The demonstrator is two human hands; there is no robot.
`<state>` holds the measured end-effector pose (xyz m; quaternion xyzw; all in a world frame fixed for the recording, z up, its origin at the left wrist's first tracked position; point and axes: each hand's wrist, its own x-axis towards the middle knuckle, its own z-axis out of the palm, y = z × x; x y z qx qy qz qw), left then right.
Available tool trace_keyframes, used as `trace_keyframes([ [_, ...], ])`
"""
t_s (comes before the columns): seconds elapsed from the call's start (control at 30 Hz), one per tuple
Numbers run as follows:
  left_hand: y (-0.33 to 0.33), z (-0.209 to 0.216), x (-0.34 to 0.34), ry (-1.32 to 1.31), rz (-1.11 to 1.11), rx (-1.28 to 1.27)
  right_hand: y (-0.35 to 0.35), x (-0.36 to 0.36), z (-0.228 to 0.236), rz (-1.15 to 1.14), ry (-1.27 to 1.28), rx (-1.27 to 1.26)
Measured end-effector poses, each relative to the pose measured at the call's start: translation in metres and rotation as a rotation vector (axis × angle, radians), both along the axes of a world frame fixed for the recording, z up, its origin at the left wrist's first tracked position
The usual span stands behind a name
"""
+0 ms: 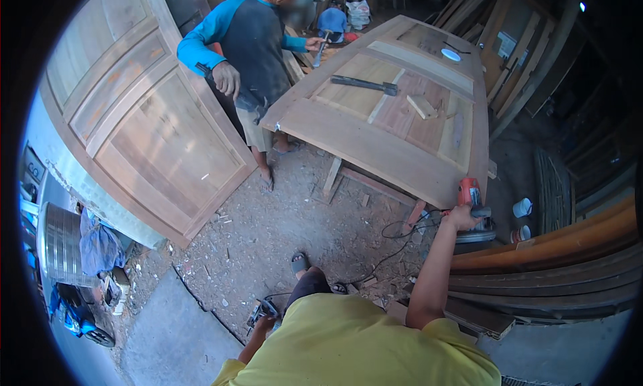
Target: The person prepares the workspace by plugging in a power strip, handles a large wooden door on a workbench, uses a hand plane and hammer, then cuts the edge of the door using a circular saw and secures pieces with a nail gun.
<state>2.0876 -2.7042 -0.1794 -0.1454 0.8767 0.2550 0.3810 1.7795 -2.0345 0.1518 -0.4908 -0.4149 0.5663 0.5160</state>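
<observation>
My right hand (462, 217) is closed around the handle of a red power tool (470, 191) at the near right corner of a panelled wooden door (395, 148). The tool has a dark, rounded lower part; its exact kind is unclear. Low at my left side, my left hand (268, 310) grips a dark, metallic power tool (255, 312) with a cord, partly hidden by the fingers. The door lies flat on wooden supports (331, 177). On it rest a dark hammer-like tool (365, 84) and a small pale wood block (422, 106).
A co-worker in a blue-sleeved shirt (251, 44) stands at the door's far left, holding a chisel (321, 49). Another panelled door (154, 145) leans at left. A black cord (395, 255) crosses the littered floor. Long boards (549, 259) are stacked at right, near white buckets (522, 208).
</observation>
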Motion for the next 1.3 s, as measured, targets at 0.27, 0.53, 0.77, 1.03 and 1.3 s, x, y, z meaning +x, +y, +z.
trace_keyframes([
  [0.27,-0.020,0.003,-0.047,0.023,-0.234,0.080,-0.147,0.120,0.001,0.369,0.147,-0.193],
  [0.53,-0.021,0.011,-0.180,0.063,-0.032,0.084,-0.198,0.140,-0.026,0.975,-0.306,-0.456],
  [0.77,-0.017,0.045,-0.282,0.198,0.210,0.280,-0.243,0.052,0.029,1.473,-0.753,0.583],
  [1.03,0.023,0.201,-0.369,0.070,0.427,0.974,-0.322,-0.082,0.109,1.608,-0.577,0.664],
  [1.3,0.059,0.364,-0.480,0.192,0.252,0.985,-0.361,-0.180,0.102,1.695,-0.451,0.796],
])
